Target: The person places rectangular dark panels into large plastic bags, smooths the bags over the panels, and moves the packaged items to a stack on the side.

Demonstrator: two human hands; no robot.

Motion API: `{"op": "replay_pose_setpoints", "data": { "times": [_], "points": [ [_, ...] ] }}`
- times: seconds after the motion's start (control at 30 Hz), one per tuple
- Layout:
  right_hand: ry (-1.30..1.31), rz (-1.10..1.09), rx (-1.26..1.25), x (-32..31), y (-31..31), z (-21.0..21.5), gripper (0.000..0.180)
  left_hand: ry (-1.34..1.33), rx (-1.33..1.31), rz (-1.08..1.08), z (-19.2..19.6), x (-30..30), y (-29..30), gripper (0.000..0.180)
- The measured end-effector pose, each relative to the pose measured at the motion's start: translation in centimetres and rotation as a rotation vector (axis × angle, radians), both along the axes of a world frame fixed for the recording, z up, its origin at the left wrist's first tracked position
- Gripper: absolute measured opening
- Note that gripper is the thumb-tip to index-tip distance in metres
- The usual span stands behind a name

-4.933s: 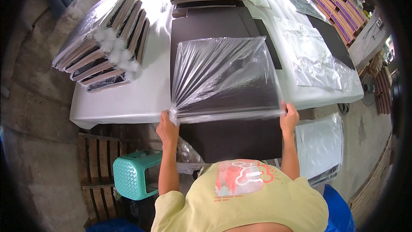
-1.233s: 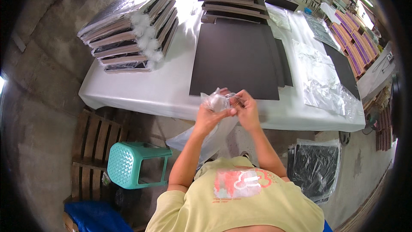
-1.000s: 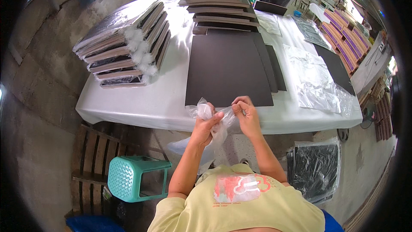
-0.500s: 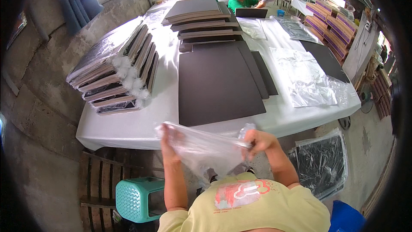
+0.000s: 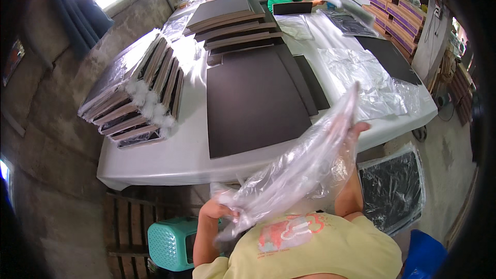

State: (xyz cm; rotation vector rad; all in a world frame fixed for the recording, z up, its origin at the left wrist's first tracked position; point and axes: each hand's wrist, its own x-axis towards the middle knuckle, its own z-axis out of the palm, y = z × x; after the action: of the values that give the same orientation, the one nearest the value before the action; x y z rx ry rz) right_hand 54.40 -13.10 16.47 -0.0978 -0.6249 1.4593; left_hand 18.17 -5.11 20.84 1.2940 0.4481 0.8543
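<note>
Surface (image 5: pixel 155 168): white-covered, with film-wrapped panels (image 5: pixel 132 93) piled at its left and stacked boards (image 5: pixel 227 18) toward its far end; co-workers (image 5: pixel 281 0) in green are beyond.
Dark panel (image 5: pixel 253 103): flat on the surface at its near side, its top bare, as it was half a second ago.
Plastic film (image 5: pixel 289 181): just before, it sagged between the hands; now it is drawn out on a slant, low left to high right, in the air at the near edge. It is more spread out, yet none of it appears laid over the dark panel.
Left hand (image 5: pixel 217 207): low, fingers clamped on the film's lower end, slightly blurred.
Right hand (image 5: pixel 350 139): has swung up and outward, behind or inside the film, thumb standing apart; whether its fingers grip, I cannot tell.
Green stool (image 5: pixel 166 245): beside the left forearm.
</note>
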Motion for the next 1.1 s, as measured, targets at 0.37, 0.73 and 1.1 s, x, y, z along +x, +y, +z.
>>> {"op": "replay_pose_setpoints", "data": {
  "times": [0.37,0.73,1.1],
  "points": [
    [-0.864,0.240,0.524,-3.4,0.5,7.3,0.020,-0.120,0.018,0.334,1.1,2.3,-0.8,0.063],
    [-0.023,-0.621,0.080,0.2,0.5,9.7,0.037,-0.107,0.094,0.344,1.3,1.6,-0.3,0.068],
    [-0.826,0.181,-0.346,-2.2,-4.5,0.8,0.045,-0.494,-0.092,0.752,1.0,1.0,1.7,0.074]
  ]
}}
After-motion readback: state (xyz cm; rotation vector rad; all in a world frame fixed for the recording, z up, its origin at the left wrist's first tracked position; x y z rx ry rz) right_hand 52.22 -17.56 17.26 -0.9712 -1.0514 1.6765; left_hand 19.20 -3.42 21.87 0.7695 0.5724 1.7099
